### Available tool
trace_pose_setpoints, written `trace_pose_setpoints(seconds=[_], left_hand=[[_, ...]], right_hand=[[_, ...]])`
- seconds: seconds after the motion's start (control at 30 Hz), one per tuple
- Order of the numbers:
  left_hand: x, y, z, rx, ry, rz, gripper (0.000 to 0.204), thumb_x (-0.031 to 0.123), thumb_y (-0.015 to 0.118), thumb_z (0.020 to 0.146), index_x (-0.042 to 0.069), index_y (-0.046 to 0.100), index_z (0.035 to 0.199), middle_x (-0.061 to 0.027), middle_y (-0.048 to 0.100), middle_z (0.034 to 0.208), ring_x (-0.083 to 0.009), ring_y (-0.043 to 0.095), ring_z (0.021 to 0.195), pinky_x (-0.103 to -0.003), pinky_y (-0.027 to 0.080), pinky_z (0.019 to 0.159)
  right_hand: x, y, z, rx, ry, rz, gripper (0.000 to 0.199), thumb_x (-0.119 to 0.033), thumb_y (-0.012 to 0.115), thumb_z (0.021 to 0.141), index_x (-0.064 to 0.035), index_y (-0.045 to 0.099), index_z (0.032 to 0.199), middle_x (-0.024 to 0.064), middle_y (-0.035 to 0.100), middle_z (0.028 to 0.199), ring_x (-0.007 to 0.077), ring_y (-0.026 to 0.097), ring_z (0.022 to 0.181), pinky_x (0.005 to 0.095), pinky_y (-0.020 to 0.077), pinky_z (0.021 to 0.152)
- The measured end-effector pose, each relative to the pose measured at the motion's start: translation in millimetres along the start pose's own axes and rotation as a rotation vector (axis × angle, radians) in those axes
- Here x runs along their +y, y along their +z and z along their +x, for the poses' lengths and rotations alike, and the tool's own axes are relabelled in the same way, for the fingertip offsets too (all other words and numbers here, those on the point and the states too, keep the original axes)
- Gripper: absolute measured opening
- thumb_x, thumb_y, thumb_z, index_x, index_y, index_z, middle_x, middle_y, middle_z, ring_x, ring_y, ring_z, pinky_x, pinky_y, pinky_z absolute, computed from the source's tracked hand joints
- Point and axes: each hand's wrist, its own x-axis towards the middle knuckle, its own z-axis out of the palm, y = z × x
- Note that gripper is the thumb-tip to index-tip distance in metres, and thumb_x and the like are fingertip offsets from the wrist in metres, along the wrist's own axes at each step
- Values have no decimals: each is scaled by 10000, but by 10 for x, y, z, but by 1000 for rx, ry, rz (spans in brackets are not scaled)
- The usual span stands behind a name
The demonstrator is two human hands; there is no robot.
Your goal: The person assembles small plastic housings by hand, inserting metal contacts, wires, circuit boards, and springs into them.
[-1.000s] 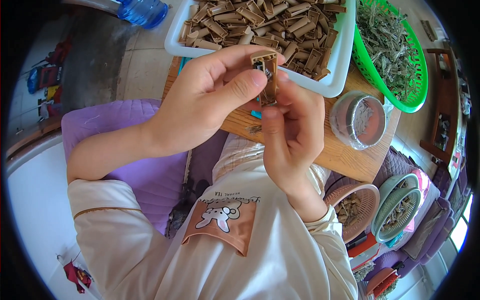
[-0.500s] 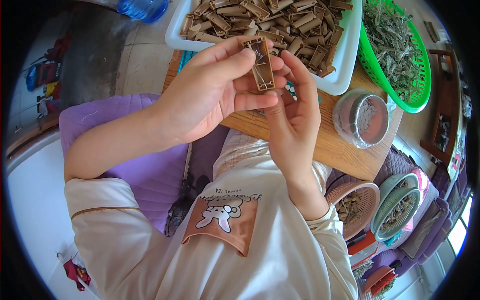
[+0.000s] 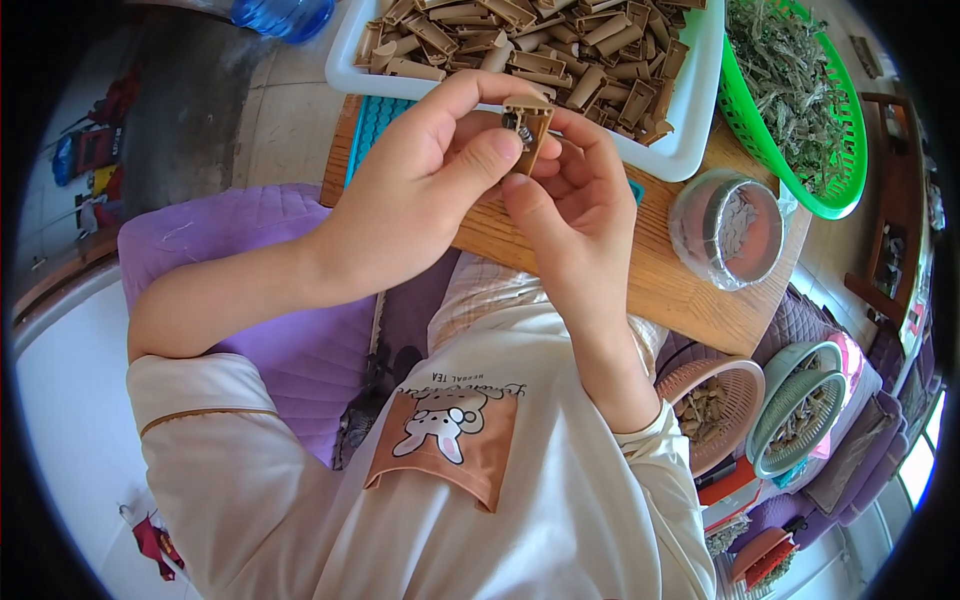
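Over the near edge of the wooden table, both hands hold one small brown plastic casing (image 3: 537,118), its short end tilted up. A metal coil spring (image 3: 523,133) shows inside the casing near that end. My left hand (image 3: 425,190) pinches it from the left, thumb close to the spring. My right hand (image 3: 580,215) closes on it from the right, its thumb low against the casing and fingers curled behind. Its lower part is hidden by the thumbs and fingers. Just beyond the hands stands a white tray (image 3: 690,160) heaped with similar brown casings (image 3: 600,70).
A teal bumpy mat (image 3: 372,128) lies partly under the tray on the wooden table (image 3: 690,305). To the right are a plastic-wrapped round tub (image 3: 690,250) and a green basket (image 3: 850,195) of small metal parts. Lower right, a pink basket (image 3: 735,440) and pale green baskets (image 3: 775,462) hold parts.
The casing has turned from showing its long open side to showing its short end. My right fingers have curled in around it, and both thumbs now lie closer together.
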Motion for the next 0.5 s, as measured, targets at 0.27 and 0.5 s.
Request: trace_pose_setpoints(seconds=[0.27, 0.5], left_hand=[[-76, 14, -31, -10, 113, 347, 290, 147, 415, 870, 36, 401, 1137, -62, 525, 975, -99, 494, 919, -218, 399, 799], [-57, -25, 12, -94, -7, 139, 302, 172, 432, 868, 30, 422, 1134, -45, 517, 991, -87, 495, 896, -212, 414, 778]], right_hand=[[165, -56, 63, 36, -17, -334, 179, 27, 495, 726, 11, 480, 904, 36, 559, 803, 74, 533, 691, 193, 448, 641], [-5, -164, 5, -124, 55, 145, 258, -24, 497, 808, 52, 467, 1052, 40, 540, 862, 61, 493, 723, 173, 436, 621]])
